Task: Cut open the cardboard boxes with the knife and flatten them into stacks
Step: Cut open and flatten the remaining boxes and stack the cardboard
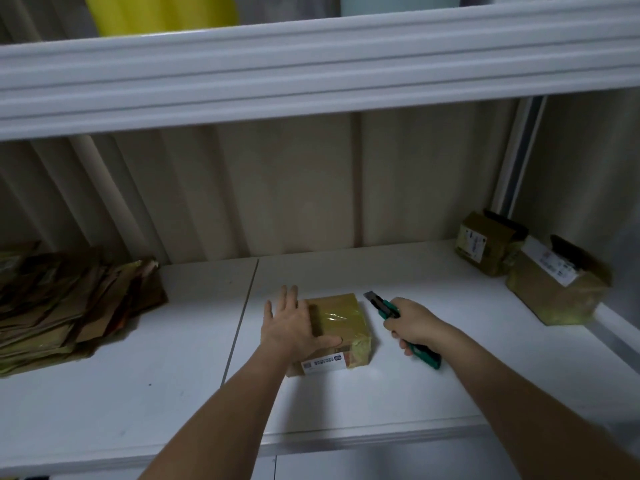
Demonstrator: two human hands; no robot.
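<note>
A white shelf (381, 393) backed by ribbed wall panels carries a taped box (341, 323) mid-shelf. The left hand (294, 327) lies flat on it, fingers spread; the right hand (412, 323) grips a knife (382, 304), blade pointing toward the back-left. Flattened cardboard (69, 306) lies at the left edge.

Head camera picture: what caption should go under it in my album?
Left hand steadies a taped box while the right hand holds a green knife.
</note>
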